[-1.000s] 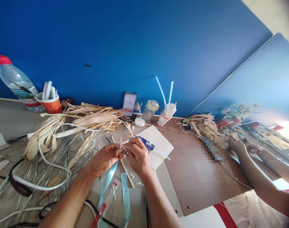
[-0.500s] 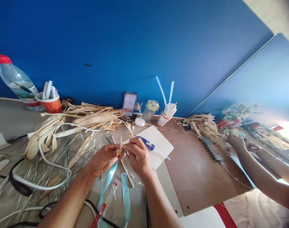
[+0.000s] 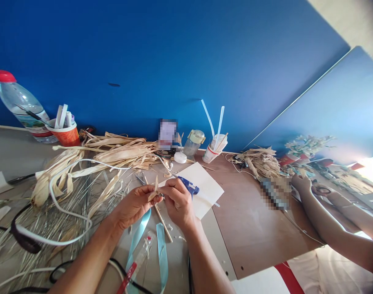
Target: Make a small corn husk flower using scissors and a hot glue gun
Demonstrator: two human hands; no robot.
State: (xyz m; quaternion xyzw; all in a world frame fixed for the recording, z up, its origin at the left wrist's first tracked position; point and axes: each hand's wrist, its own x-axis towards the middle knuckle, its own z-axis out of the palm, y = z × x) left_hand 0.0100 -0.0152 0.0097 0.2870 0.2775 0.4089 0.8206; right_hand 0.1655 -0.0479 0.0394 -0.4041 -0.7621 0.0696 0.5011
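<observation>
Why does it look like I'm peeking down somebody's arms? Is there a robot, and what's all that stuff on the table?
There's no robot here, just a person using bare hands. The camera is worn on their head, looking forward and down, so you see nearly what they see. The left hand pinches a small pale piece of dry leaf. The right hand has its fingers right next to it; I can't tell whether they grip it too. On the table lie dry husks, shiny blue ribbon and a blue tool on a white sheet. Far left are a bottle and an orange cup. The arms on the right belong to somebody else.
</observation>
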